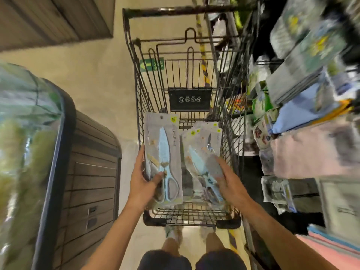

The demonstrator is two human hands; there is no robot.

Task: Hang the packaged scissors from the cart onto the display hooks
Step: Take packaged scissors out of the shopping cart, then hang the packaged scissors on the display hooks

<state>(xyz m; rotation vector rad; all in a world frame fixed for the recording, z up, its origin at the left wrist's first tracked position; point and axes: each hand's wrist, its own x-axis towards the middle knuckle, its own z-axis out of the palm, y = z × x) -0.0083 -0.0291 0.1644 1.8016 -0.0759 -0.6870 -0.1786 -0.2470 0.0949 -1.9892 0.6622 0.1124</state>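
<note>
This was a retail shop aisle. A black wire shopping cart (187,78) stood on a beige floor (97,71), beside display shelves (303,78) crowded with packaged goods and folded cloths. A dark, slatted display bin (91,172) stood opposite.

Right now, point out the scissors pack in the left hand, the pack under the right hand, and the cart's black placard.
held scissors pack (165,152): head view, on the blue blade.
second scissors pack (196,160): head view, on its blue blade.
black placard (190,99): head view, on the row of white icons.
</note>
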